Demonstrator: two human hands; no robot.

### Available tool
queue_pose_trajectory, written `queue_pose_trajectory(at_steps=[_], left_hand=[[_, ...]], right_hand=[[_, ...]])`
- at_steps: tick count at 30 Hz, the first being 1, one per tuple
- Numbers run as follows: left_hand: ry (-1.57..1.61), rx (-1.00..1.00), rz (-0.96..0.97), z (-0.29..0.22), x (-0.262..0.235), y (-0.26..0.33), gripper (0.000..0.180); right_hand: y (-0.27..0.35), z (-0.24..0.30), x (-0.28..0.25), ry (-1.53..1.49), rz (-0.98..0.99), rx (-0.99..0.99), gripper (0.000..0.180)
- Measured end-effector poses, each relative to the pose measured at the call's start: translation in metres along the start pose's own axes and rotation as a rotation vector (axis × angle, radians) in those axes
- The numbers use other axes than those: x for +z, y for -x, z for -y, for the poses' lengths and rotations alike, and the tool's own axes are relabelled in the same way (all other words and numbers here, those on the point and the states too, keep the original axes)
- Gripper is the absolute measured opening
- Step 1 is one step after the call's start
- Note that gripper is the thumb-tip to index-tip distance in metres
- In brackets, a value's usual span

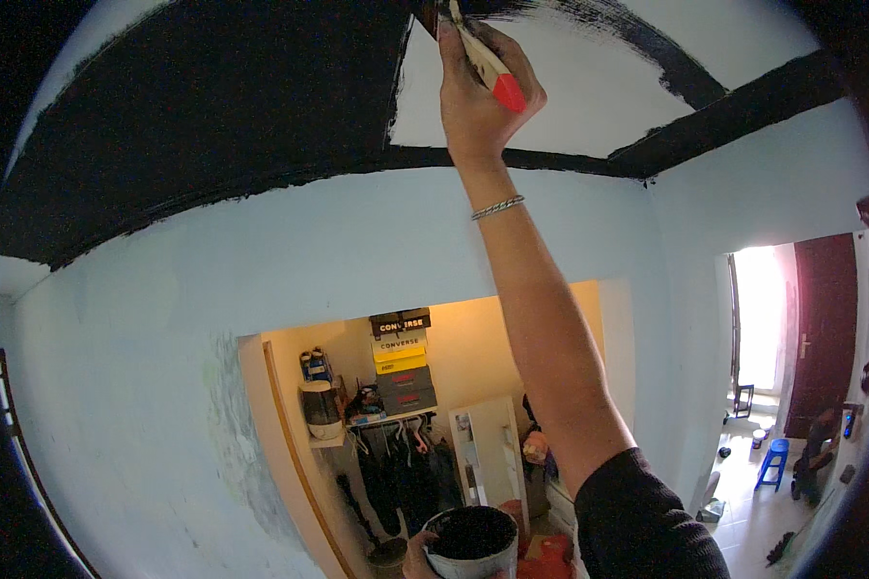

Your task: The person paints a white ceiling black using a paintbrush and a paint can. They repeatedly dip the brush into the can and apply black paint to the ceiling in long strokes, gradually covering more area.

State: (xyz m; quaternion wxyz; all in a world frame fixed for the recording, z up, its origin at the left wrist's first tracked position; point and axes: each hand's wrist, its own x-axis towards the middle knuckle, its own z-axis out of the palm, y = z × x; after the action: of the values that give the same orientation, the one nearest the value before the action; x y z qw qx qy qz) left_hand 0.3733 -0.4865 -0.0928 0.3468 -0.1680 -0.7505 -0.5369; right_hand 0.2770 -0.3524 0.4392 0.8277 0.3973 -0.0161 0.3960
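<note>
Paintbrush in the right hand, raised to the ceiling, its handle gripped between thumb and fingers; the bristles run to the upper edge, so contact cannot be told. Low down, the left hand, partly in view, grasps the side of a bucket, dark inside. Spreading black paint seems the step in hand; the white patch beside the brush likely calls for even strokes, perhaps after reloading.

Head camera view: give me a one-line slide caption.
Right hand holds a cream-handled, red-tipped paintbrush beneath a white ceiling partly painted black; left hand holds a round pale bucket.
</note>
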Motion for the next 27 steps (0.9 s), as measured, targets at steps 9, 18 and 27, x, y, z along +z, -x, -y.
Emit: queue_pose_trajectory(at_steps=[9, 18, 27], left_hand=[[-0.123, 0.097, -0.015, 0.000, -0.001, 0.006, 0.110], [-0.008, -0.036, 0.029, -0.027, 0.007, -0.003, 0.113], [0.042, 0.057, 0.068, -0.008, 0.006, -0.004, 0.113]], right_hand=[[-0.026, -0.003, -0.016, -0.261, -0.167, 0.110, 0.024], [-0.034, -0.004, -0.001, -0.177, -0.133, 0.169, 0.023], [-0.043, -0.029, -0.011, -0.096, -0.195, 0.064, 0.023]])
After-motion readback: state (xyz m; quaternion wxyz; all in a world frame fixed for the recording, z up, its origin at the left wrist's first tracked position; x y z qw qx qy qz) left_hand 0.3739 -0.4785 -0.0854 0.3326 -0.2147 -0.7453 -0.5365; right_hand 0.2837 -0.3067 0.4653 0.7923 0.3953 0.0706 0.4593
